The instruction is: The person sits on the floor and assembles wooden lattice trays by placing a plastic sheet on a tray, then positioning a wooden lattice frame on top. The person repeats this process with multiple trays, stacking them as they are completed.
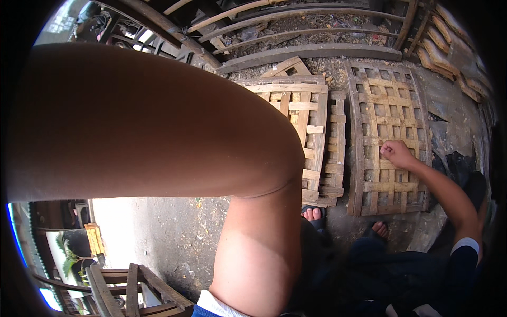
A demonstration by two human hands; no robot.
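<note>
A rectangular panel of woven wooden or bamboo slats (390,187) lies in a frame on the ground, right of centre. Over its middle is my right hand (400,154), with the fingers curled closed; anything inside them is hidden. Whether the hand touches the slats, I cannot tell. My left arm (264,169) is raised and bent at the elbow, its forearm crossing the view to the left. The left hand itself is out of the picture. Partly behind that elbow lies a second woven panel (315,129), with a narrower strip of another panel (335,169) showing beside it.
Wooden rails (306,52) run along the far side, with litter on the ground beyond. Stacked boards (438,53) stand at the upper right, and dark sheeting (457,127) lies below them. A slatted wooden stool-like frame (132,290) is at lower left. My sandalled feet (312,214) stand before the panels.
</note>
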